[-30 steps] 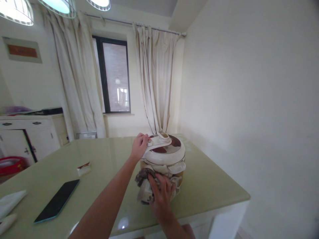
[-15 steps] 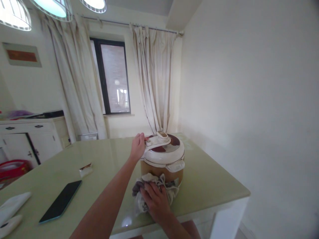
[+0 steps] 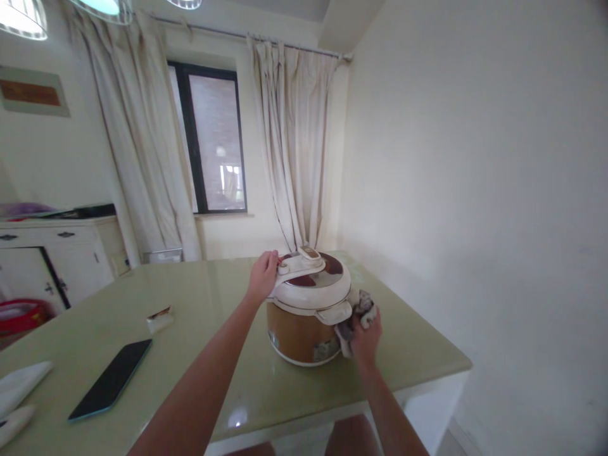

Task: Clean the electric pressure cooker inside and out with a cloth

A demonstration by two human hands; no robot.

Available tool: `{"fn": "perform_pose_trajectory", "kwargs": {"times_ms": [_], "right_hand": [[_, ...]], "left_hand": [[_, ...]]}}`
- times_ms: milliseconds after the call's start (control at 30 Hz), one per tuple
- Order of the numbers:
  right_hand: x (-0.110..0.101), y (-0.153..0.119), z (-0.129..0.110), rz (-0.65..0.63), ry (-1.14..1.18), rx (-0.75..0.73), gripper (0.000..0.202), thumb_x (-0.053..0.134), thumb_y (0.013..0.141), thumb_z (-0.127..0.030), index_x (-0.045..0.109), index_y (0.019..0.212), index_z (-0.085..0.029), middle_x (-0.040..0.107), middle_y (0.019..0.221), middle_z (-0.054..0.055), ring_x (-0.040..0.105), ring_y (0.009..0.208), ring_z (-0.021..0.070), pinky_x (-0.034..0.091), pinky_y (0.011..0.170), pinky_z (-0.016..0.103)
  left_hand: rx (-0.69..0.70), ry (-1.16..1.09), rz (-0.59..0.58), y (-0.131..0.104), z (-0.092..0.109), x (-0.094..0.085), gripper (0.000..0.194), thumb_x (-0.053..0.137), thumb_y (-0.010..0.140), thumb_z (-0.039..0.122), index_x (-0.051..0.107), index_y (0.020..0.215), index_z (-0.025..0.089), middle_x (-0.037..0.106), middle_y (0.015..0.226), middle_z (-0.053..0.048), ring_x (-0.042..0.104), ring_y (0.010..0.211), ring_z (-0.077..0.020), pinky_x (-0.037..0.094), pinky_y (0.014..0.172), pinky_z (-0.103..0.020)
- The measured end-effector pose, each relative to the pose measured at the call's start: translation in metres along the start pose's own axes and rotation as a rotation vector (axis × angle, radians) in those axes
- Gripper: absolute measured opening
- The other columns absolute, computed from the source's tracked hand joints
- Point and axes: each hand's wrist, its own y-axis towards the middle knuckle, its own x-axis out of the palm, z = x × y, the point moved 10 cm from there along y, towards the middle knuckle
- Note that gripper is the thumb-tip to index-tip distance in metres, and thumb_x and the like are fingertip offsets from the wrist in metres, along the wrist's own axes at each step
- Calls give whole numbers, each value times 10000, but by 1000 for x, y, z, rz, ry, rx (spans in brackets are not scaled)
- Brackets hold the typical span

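Observation:
An electric pressure cooker [image 3: 294, 332] with a golden-brown body and a white lid stands upright on the pale green table [image 3: 209, 291]. My left hand [image 3: 263, 275] is closed around the lid's handle [image 3: 299, 269] on the cooker's left side. Bunched in my right hand [image 3: 368, 335] is a grey and white cloth [image 3: 365, 309], pressed against the right side of the cooker's body below the side grip [image 3: 335, 313]. My right fingertips are partly hidden by the cloth.
A dark phone [image 3: 111, 379] lies on the table at the left, with a small packet [image 3: 160, 319] beyond it. Two white objects sit at the left edge, one of them flat [image 3: 23, 380]. A wall [image 3: 451, 221] rises along the table's right side.
My right hand has moved the cloth from the cooker's front around to its right side, uncovering the front of the body. My left hand stays on the handle. The view has shifted slightly.

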Motion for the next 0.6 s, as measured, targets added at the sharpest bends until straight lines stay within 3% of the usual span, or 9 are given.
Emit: {"fn": "perform_pose_trajectory", "kwargs": {"times_ms": [100, 167, 233, 300, 367, 400, 500, 600], "right_hand": [[15, 24, 21, -89, 168, 199, 434, 643, 793, -542, 713, 989, -162, 756, 975, 130, 691, 952, 309, 545, 886, 477], [17, 12, 23, -66, 209, 209, 489, 629, 816, -566, 701, 1092, -169, 752, 1077, 142, 687, 1041, 317, 533, 943, 486], [11, -25, 21, 55, 140, 179, 560, 596, 863, -582, 627, 1269, -196, 702, 1223, 158, 659, 1141, 328, 514, 992, 512], [2, -81, 11, 223, -14, 146, 636, 569, 907, -582, 498, 1425, -221, 629, 1317, 187, 617, 1199, 354, 508, 995, 553], [16, -133, -22, 218, -194, -27, 636, 591, 932, -523, 460, 1466, -203, 558, 1389, 226, 532, 1310, 395, 468, 1039, 592], [32, -153, -42, 147, -277, -138, 562, 578, 949, -494, 510, 1430, -212, 551, 1397, 226, 509, 1329, 410, 451, 1044, 609], [102, -193, -98, -262, -444, -459, 342, 571, 987, -387, 646, 1318, -346, 634, 1349, 128, 550, 1265, 355, 441, 1024, 556], [145, -201, -130, -569, -523, -647, 335, 563, 1013, -312, 660, 1322, -392, 669, 1367, 60, 560, 1262, 287, 448, 983, 464]], "left_hand": [[25, 24, -1, 0, 5, 0, 464, 372, 1047, 518, 609, 786, 215, 684, 833, -39, 638, 842, -198, 467, 818, -330], [41, 33, -12, 0, 9, 0, 459, 369, 1053, 503, 649, 837, 210, 683, 847, -35, 631, 837, -192, 461, 795, -321], [49, 32, -24, 0, 11, 0, 476, 363, 1058, 496, 681, 854, 206, 687, 863, -38, 635, 844, -189, 461, 798, -319], [49, 30, -33, -1, 12, 0, 501, 358, 1060, 495, 695, 831, 203, 688, 864, -42, 642, 846, -189, 463, 815, -323], [50, 36, -34, -1, 12, 0, 512, 359, 1058, 493, 698, 809, 200, 688, 861, -44, 646, 847, -190, 463, 828, -327], [50, 42, -33, -2, 12, 0, 512, 362, 1056, 493, 698, 806, 199, 689, 859, -44, 647, 847, -191, 464, 831, -329], [38, 51, -39, -2, 8, 1, 510, 367, 1050, 505, 702, 815, 200, 701, 866, -45, 653, 856, -194, 474, 840, -330], [15, 41, -59, 3, 0, 3, 511, 376, 1038, 533, 697, 818, 202, 709, 875, -49, 660, 878, -203, 494, 871, -341]]}}
